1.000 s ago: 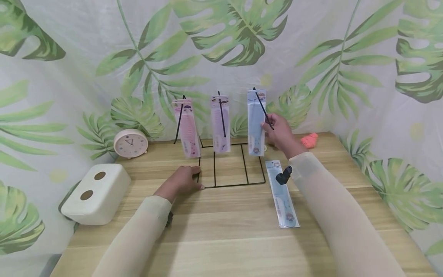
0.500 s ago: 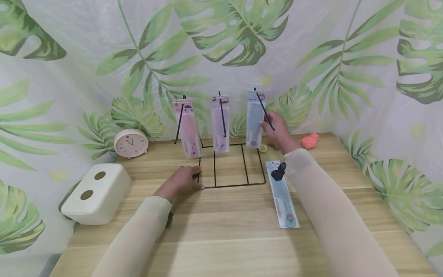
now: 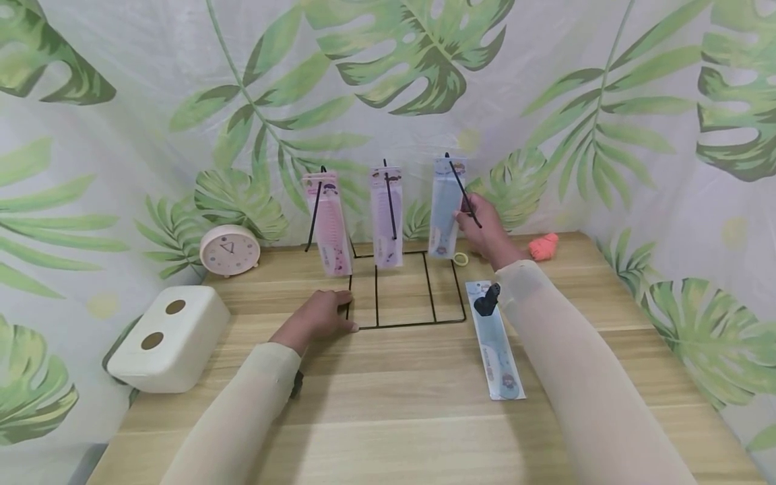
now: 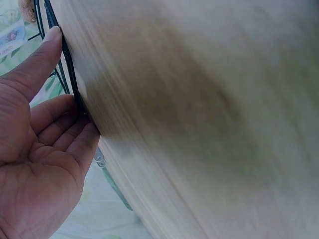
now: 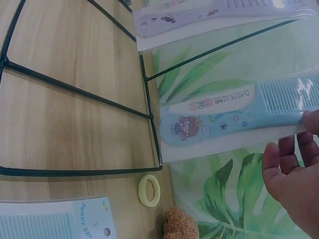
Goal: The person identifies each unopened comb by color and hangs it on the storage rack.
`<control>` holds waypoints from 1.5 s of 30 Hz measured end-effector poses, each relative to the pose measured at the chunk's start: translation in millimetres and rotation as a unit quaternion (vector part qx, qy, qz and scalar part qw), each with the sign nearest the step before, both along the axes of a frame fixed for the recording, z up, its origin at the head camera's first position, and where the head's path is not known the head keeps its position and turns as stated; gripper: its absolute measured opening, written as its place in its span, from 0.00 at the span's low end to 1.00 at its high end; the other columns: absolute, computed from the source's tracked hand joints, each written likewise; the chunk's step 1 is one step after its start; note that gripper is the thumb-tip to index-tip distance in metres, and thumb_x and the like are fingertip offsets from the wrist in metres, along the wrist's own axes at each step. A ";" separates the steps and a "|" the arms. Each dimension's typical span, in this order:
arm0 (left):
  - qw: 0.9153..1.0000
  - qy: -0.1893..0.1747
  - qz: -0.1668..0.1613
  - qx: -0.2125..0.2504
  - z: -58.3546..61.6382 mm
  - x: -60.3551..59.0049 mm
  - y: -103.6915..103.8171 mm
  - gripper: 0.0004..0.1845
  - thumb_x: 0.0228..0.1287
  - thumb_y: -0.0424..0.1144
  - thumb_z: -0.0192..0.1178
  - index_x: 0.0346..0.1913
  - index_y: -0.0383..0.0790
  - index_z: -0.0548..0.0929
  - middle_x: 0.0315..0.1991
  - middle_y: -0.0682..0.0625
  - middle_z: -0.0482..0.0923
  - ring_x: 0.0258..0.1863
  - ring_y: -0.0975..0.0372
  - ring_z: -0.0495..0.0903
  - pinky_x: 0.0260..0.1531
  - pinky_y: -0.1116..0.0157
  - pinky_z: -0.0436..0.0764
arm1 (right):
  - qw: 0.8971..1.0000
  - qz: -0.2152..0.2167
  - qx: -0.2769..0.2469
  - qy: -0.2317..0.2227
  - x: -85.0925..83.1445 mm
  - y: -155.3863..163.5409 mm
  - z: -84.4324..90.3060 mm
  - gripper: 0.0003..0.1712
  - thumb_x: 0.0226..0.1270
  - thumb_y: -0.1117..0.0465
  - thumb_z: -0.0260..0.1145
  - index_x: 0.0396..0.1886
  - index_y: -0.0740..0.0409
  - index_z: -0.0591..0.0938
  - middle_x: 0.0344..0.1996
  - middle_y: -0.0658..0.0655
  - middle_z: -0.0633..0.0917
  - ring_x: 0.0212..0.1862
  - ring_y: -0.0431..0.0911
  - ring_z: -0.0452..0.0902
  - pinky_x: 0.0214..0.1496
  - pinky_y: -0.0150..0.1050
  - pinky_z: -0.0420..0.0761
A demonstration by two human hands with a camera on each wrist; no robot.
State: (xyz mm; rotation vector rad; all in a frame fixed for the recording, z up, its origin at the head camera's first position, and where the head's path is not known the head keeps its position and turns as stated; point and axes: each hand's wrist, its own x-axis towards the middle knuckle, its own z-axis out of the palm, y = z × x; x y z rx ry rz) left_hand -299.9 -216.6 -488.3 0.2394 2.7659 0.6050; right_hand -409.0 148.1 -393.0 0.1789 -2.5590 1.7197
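Blue comb pack [image 3: 445,209] now pushed further up the rack's [image 3: 418,323] right peg – right hand [image 3: 485,232] fingers loose beside it, grip released; left hand [image 3: 321,316] pressing flat on rack's front-left corner – hanging approx. done.

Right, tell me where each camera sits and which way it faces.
Head: on the person's head, looking down and forward at the wire rack; both hands and sleeves show.
Left wrist: under the left hand, along the table edge; palm shows.
Right wrist: faces the hanging blue comb; right hand fingertips show.
Shared: rack, blue comb.
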 end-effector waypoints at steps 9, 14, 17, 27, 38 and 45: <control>1.000 -0.009 0.010 0.008 -1.4 -0.1 -3.1 0.44 0.68 0.51 0.78 0.82 0.41 0.72 0.85 0.42 0.65 0.85 0.41 0.60 0.85 0.41 0.61 | 1.000 0.015 0.020 0.017 3.8 0.5 1.4 0.17 0.86 0.59 0.61 0.66 0.61 0.74 0.63 0.66 0.82 0.65 0.59 0.78 0.69 0.55 0.80; 1.000 -0.006 0.006 0.011 -3.2 -1.2 -2.5 0.45 0.67 0.51 0.78 0.82 0.40 0.72 0.84 0.42 0.65 0.85 0.41 0.61 0.85 0.42 0.61 | 0.999 0.016 0.041 0.010 10.6 15.1 -6.1 0.35 0.84 0.56 0.64 0.81 0.61 0.64 0.72 0.68 0.77 0.72 0.62 0.75 0.78 0.58 0.76; 1.000 -0.008 0.004 0.011 -3.9 -1.3 -1.0 0.45 0.67 0.51 0.78 0.82 0.41 0.72 0.84 0.42 0.65 0.85 0.42 0.61 0.85 0.42 0.62 | 0.997 0.034 0.073 0.007 24.6 28.9 -15.9 0.36 0.83 0.55 0.66 0.80 0.64 0.64 0.70 0.69 0.77 0.70 0.63 0.75 0.75 0.59 0.79; 1.000 -0.004 0.004 0.011 0.9 0.2 -1.2 0.45 0.68 0.50 0.78 0.82 0.40 0.71 0.83 0.40 0.67 0.84 0.41 0.62 0.84 0.41 0.63 | 0.928 0.076 0.362 -0.055 114.3 51.5 -57.4 0.49 0.75 0.40 0.72 0.74 0.77 0.71 0.67 0.78 0.78 0.68 0.71 0.78 0.71 0.67 0.79; 1.000 0.002 -0.007 -0.007 -4.3 -1.8 -1.7 0.43 0.68 0.51 0.77 0.81 0.39 0.73 0.83 0.42 0.68 0.84 0.42 0.64 0.84 0.42 0.64 | 0.883 0.058 0.452 -0.109 162.2 52.2 -87.7 0.54 0.61 0.40 0.82 0.64 0.82 0.72 0.44 0.70 0.77 0.43 0.58 0.77 0.46 0.55 0.85; 1.000 0.009 -0.019 -0.013 -3.4 -3.3 -2.1 0.43 0.69 0.51 0.77 0.81 0.38 0.73 0.83 0.42 0.68 0.84 0.41 0.64 0.84 0.43 0.64 | 0.888 0.073 0.423 -0.164 154.6 92.9 -78.4 0.51 0.59 0.49 0.85 0.63 0.82 0.69 0.43 0.70 0.80 0.43 0.58 0.80 0.46 0.54 0.87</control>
